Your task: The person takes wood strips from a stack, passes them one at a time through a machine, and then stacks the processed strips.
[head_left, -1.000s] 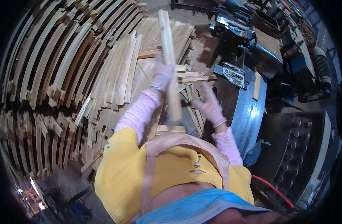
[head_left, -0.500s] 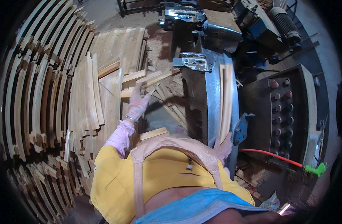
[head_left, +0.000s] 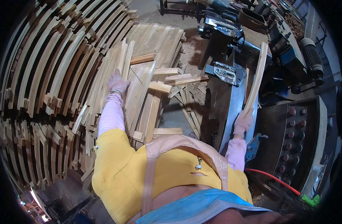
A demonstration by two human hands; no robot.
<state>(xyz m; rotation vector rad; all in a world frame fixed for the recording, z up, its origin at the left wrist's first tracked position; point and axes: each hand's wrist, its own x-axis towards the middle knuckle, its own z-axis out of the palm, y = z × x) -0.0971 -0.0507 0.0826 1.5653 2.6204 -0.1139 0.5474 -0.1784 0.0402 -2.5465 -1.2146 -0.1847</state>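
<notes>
Right hand (head_left: 244, 122) fingers clamped on a long wooden slat (head_left: 256, 80); left hand (head_left: 118, 83) fingers curled, touching stacked planks (head_left: 141, 89).

One fisheye camera on my head looks steeply down over my chest, close to my body, facing the stacked wooden slats (head_left: 55, 74) and machine (head_left: 230, 86).

Stood between a wood stack (head_left: 47, 93) on the left and a machine (head_left: 230, 93) on the right. Rested the left hand (head_left: 117, 83) on boards (head_left: 148, 93) lying in front. Held a stick (head_left: 256, 80) upright in the right hand (head_left: 244, 121), over the machine. Kept a button box (head_left: 301, 138) further right.
</notes>
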